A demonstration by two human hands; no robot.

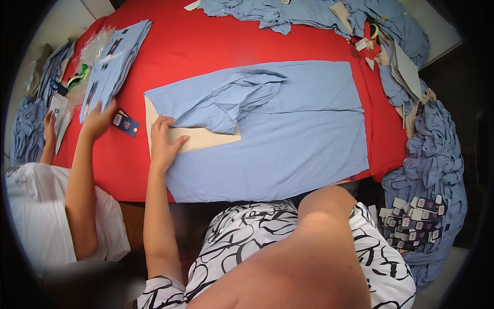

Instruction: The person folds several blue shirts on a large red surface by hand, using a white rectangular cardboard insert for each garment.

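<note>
A light blue garment (288, 154), perhaps a shirt, lies spread on the red-covered table in front of me. A bunched sleeve-like part (236, 100) is folded over its upper half. Between the fabric layers, a cream cardboard sheet (208, 139) shows at the left end. My left hand (167, 141) rests on the cardboard and the fabric edge, fingers lying flat and thumb spread to the side. My right arm reaches from the lower edge to a bent elbow near the table's front edge. The right hand itself is hidden.
At left, a person in white has a hand (98, 119) at folded blue garments (116, 62). A dark tag (125, 123) lies between us. Blue garments (437, 139) heap at right, with several tags (414, 221). Tape (374, 32) and cardboard (406, 69) sit far right.
</note>
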